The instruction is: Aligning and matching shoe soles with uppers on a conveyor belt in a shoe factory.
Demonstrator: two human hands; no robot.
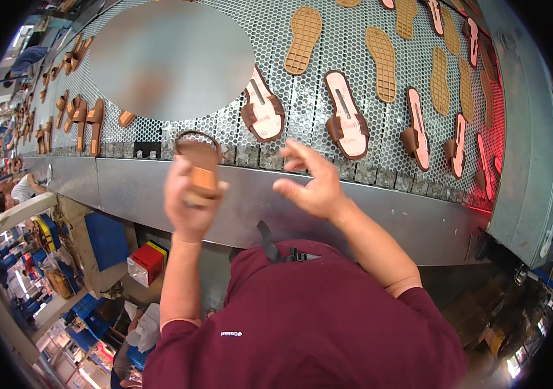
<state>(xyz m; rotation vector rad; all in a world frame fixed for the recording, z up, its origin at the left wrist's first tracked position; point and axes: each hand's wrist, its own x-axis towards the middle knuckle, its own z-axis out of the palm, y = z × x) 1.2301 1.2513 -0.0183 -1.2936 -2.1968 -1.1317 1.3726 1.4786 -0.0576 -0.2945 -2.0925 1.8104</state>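
Observation:
In the head view my left hand (182, 204) is wrapped round a brown sandal (204, 180) with a tan block at the end toward me. It is lifted over the metal front rail (257, 194) and smeared a little by motion. My right hand (318, 188) holds nothing; its fingers and thumb are apart above the same rail. Just beyond it on the mesh conveyor lie brown-strapped sandal uppers with pale pink undersides, one upper (260, 123) to the left and another upper (346, 129) to the right. Loose tan outsoles, including one outsole (303, 40), lie farther back.
More uppers and soles cover the conveyor (338, 39) toward a grey machine housing (528, 129), with red light at its entry. Finished-looking brown sandals (95, 123) stand at the left. A blurred oval hides the upper left. A red and yellow box (148, 262) is below the rail.

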